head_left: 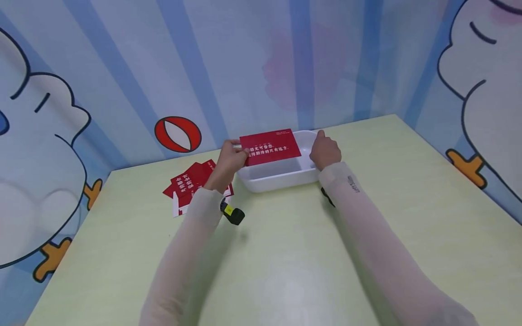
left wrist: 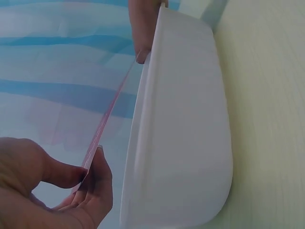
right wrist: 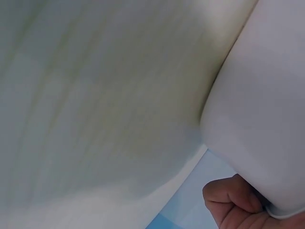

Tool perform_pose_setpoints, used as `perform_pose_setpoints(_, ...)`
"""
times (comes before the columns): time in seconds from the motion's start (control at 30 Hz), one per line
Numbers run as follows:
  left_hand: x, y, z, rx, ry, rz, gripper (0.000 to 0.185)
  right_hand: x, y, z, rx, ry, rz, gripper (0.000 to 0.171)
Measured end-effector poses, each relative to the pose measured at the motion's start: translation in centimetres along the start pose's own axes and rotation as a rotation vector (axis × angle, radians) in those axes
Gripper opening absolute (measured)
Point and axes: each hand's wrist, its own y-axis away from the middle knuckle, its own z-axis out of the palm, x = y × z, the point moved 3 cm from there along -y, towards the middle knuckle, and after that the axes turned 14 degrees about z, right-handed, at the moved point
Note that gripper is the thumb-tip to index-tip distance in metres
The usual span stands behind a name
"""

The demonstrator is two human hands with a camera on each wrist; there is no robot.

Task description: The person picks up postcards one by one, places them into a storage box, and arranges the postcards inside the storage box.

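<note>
**Red card (head_left: 271, 147) above white tray (head_left: 281, 182), long axes approx. parallel; L hand (head_left: 230, 159) has it**

Head view: card's long side runs L–R, rising slightly toward R, approx. same line as tray's long side. It's over the tray's opening, mostly the L and back part; front of the interior shows below its lower edge. L hand pinches card's L end, so it's the nearer one by far. R hand (head_left: 325, 151) is just past card's R end, w/ a gap in betw., fingers curled at tray's R end. Hands are apart, each clamped on its own thing. Loose pile of red cards (head_left: 191, 181) lies on the tabletop (head_left: 281, 253) L of tray, partly blocked from sight.

Left wrist view: card is nearly edge-on, thumb one side, fingers the other. Clear gap betw. card and tray rim at L hand's end, narrowing toward R hand. Whether the far end touches anything: can't tell. Key relation IMO: that gap, since the axes match approx. already.

Right wrist view: R hand's fingers curl at tray rim by the corner; tray's outer wall fills the R side. Card & L hand n/a here.
</note>
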Motion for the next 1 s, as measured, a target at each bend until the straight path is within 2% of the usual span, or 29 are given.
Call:
perform_pose_setpoints(0.2, -0.1, -0.3, 0.7, -0.025, -0.014, 0.025, 0.053, 0.2, -0.3, 0.1, -0.002, -0.005, 0.024, 0.047)
perform_pose_setpoints(0.5, -0.4, -0.7, 1.3, -0.032, -0.016, 0.032, 0.054, 0.2, 0.5, -0.5, -0.007, 0.000, 0.038, 0.050)
perform_pose_setpoints(0.87, -0.9, -1.4, 2.2, -0.025, -0.042, 0.005, 0.053, 0.2, 0.7, -0.3, 0.002, -0.002, 0.043, 0.051)
perform_pose_setpoints(1.0, -1.0, -1.6, 2.5, -0.016, -0.087, 0.010, 0.052, 0.3, 0.6, -0.3, 0.010, 0.002, 0.036, 0.050)
